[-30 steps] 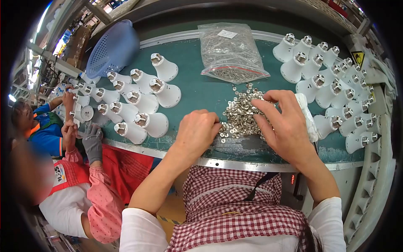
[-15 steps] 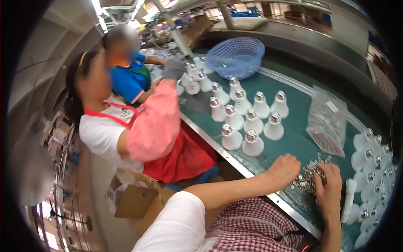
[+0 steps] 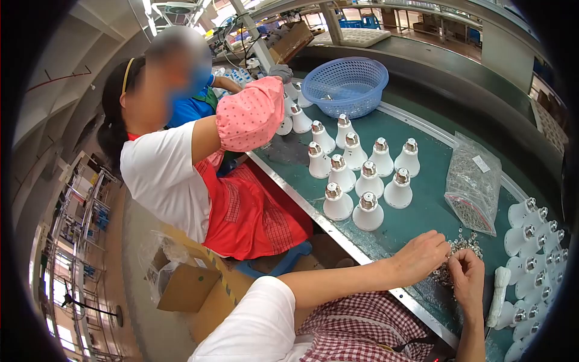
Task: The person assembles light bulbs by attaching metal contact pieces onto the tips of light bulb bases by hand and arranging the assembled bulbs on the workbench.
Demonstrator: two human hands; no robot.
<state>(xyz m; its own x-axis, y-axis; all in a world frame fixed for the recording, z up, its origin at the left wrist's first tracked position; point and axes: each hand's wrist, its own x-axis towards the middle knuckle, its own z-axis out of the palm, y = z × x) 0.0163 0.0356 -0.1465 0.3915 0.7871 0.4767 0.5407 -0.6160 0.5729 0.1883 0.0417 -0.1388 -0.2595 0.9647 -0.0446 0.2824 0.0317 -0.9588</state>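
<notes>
Over a pile of small silvery metal parts (image 3: 462, 242) on the green tabletop, my left hand (image 3: 420, 258) is closed, its fingertips pressed together. My right hand (image 3: 467, 279) is also closed, thumb and fingers pinched at the pile's near edge. The fingertips of both hands are close to each other. Anything between them is too small or hidden to make out. Several white bulb housings with silver screw caps (image 3: 368, 212) stand upright just beyond my left hand. Past the pile lies a clear plastic bag (image 3: 473, 181) with more small metal parts inside.
More white bulb housings (image 3: 523, 266) crowd the right side, beside a white rolled strip (image 3: 499, 297). A blue plastic basket (image 3: 347, 102) sits at the back. On the left, a co-worker in a red apron (image 3: 250, 217) reaches over the table; another person sits beyond. A cardboard box (image 3: 188, 288) stands below.
My left hand has moved right, toward my right hand, and my right fingers have drawn into a pinch. The co-worker's pink-sleeved arm has lifted and reached farther over the table. The view has shifted slightly.
</notes>
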